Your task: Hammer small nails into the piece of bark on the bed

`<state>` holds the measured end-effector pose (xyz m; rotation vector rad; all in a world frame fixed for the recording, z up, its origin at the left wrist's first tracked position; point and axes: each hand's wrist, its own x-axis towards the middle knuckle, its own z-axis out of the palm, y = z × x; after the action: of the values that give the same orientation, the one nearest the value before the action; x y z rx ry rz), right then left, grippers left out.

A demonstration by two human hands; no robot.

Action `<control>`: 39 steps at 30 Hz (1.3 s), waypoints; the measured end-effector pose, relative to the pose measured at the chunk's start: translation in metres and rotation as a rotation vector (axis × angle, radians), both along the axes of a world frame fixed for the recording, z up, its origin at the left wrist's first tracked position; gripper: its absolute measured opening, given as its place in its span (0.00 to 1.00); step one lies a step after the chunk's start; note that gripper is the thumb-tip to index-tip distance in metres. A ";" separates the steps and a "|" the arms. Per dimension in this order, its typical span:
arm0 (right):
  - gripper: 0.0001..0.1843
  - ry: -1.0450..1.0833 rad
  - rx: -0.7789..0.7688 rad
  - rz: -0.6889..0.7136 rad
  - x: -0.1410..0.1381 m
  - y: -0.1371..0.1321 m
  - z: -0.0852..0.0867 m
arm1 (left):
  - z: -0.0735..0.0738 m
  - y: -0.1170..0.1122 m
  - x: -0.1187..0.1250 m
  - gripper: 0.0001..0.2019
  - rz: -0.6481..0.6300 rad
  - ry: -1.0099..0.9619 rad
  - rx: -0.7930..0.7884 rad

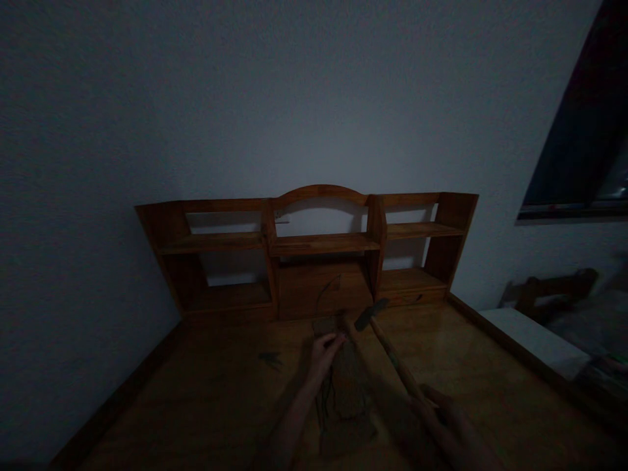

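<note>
The picture is dim. My right hand (438,408) is closed round the wooden handle of a hammer (392,356); its dark head (371,313) is raised above the desk near the back. My left hand (324,353) reaches forward with the fingers pinched at the top of a brown, rough block or slab (347,386) lying on the desk; what the fingers pinch is too small to make out. A second thin wooden stick (354,340) runs beside the block.
The wooden desk (206,392) carries a low hutch with open shelves (318,243) against a pale wall. A small dark object (270,358) lies to the left. A chair back and a white surface (534,340) stand at the right, under a dark window.
</note>
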<state>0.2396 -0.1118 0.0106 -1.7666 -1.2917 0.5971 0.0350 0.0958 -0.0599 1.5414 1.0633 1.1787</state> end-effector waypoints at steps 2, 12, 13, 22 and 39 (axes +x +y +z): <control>0.33 0.010 -0.006 0.000 0.003 0.001 -0.005 | -0.002 0.002 0.000 0.22 -0.006 0.005 -0.024; 0.39 -0.004 -0.094 0.054 0.017 -0.002 -0.015 | 0.011 -0.001 -0.001 0.21 -0.026 0.018 -0.078; 0.39 -0.015 -0.077 0.045 0.017 -0.002 -0.015 | 0.012 -0.001 -0.001 0.21 -0.023 0.022 -0.079; 0.37 0.030 -0.108 0.010 0.025 0.000 -0.013 | 0.016 -0.004 -0.002 0.20 -0.015 0.043 -0.106; 0.38 0.100 -0.163 0.002 0.038 -0.006 -0.012 | 0.009 -0.001 -0.001 0.20 -0.032 0.016 -0.109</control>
<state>0.2778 -0.1175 -0.0018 -1.8424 -1.2047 0.8011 0.0337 0.0952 -0.0507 1.4796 1.0917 1.0712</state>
